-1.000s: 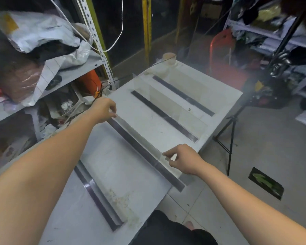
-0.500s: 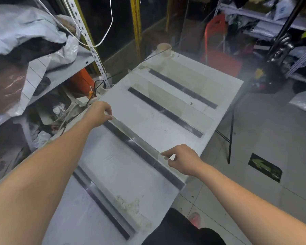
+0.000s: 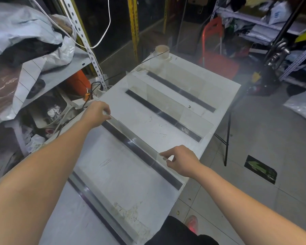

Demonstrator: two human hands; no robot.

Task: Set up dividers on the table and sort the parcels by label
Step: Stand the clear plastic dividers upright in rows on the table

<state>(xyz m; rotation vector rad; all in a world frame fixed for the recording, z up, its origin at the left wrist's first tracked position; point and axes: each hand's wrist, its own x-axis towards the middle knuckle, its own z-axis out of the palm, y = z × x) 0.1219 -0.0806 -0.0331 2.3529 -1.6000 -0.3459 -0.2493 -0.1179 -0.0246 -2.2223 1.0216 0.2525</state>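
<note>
A clear acrylic divider (image 3: 134, 138) stands upright across the white table (image 3: 141, 188), over a dark base strip (image 3: 145, 158). My left hand (image 3: 96, 113) pinches its top edge at the far-left end. My right hand (image 3: 181, 161) pinches the top corner at the near-right end. Two more clear dividers (image 3: 170, 105) stand on dark strips farther along the table. Another strip with a low clear divider (image 3: 102, 207) lies across the table nearer to me. No parcels lie on the table.
A tape roll (image 3: 162, 52) stands at the table's far corner. Metal shelving (image 3: 60, 75) with bags and parcels runs along the left. A black tripod leg (image 3: 227, 131) stands right of the table, with a red stool (image 3: 217, 59) and more shelves (image 3: 265, 23) beyond.
Both hands stay on the divider's top edge; my right hand's fingers have loosened a little at the corner. The camera view has shifted slightly.
</note>
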